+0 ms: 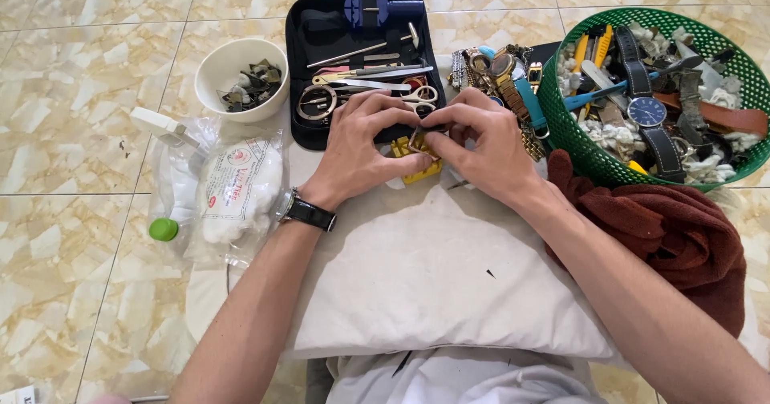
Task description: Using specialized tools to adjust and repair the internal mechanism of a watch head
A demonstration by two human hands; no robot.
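My left hand (pixel 362 141) and my right hand (pixel 481 141) meet over a small watch case (pixel 420 138), pinching it between their fingertips. The case rests on a yellow plastic holder (pixel 418 169) that lies at the far edge of a cream pillow (pixel 433 284). A black wristwatch is on my left wrist. The face of the held watch is mostly hidden by my fingers.
An open black tool case (pixel 317 31) with scissors, tweezers and blue tools lies beyond. A white bowl (pixel 215 71) of metal parts, a bag of cotton (pixel 241 189), a pile of watches (pixel 501 71), a green basket (pixel 565 123) of watches and straps, and a maroon cloth (pixel 682 236) surround the pillow.
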